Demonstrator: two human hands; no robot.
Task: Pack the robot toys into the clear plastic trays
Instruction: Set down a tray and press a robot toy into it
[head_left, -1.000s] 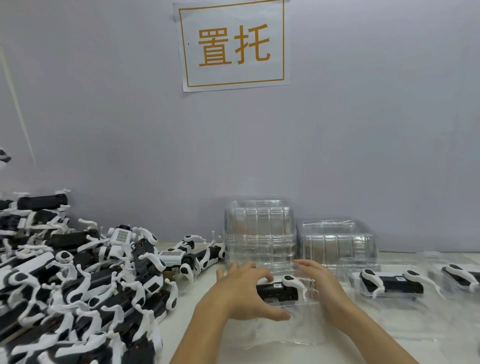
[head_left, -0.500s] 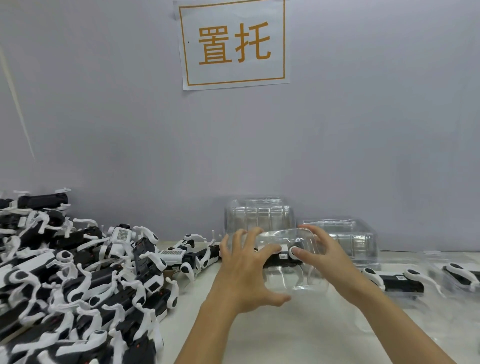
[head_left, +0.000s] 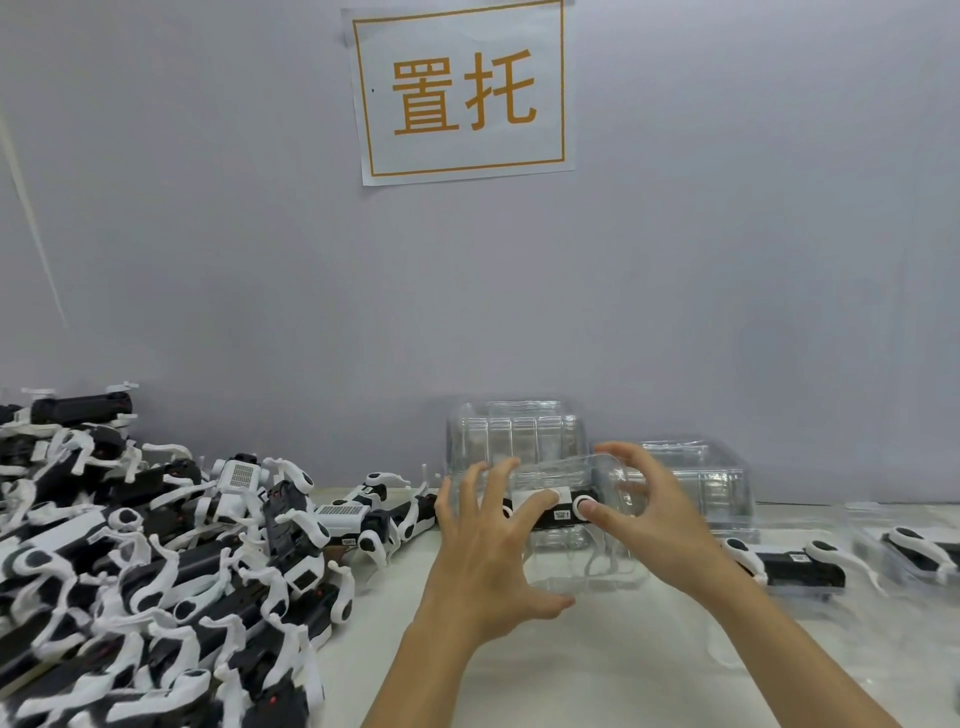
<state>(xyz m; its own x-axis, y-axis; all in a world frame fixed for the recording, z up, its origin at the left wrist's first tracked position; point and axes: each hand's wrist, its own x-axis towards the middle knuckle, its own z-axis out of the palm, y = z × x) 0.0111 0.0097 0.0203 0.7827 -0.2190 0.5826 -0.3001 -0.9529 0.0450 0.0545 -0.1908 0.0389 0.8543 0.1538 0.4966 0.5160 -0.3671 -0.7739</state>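
Two hands hold one clear tray (head_left: 571, 525) above the desk (head_left: 597, 670): left hand (head_left: 488, 551) and right hand (head_left: 649, 519) curl around its ends, the toy (head_left: 563, 512) between them. Best keep it level and set it down just right of the right hand.

The toy pile (head_left: 156, 571) ran past the left edge; the far-right packed tray (head_left: 919, 551) was cut off (its outline blurred), the toy label (head_left: 562, 515) unreadable.

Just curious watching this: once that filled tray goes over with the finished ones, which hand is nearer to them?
The right hand, I'd guess. It grips the held tray on the side facing the packed trays; the left hand is toward the loose toy pile.
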